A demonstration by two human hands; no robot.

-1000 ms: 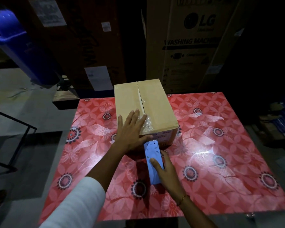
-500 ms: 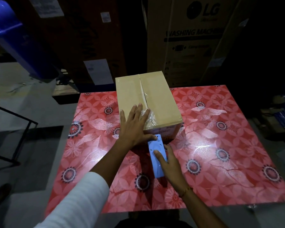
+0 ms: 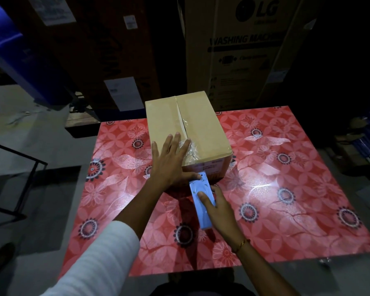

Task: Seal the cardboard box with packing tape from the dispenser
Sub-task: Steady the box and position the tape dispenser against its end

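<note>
A brown cardboard box stands on the red flowered table, its top flaps closed. Clear tape runs along the centre seam and wrinkles near the front edge. My left hand lies flat on the box's near left corner, fingers spread. My right hand grips a light blue tape dispenser. The dispenser's toothed end touches the box's front face, low down, beside my left thumb.
Tall cartons stand behind the table, one printed for a washing machine. A blue bin leans at the far left. A black metal frame stands on the grey floor left of the table.
The dispenser has moved a little forward, and its toothed end now meets the box's front face. My left hand stays flat on the box. The view has shifted slightly.
</note>
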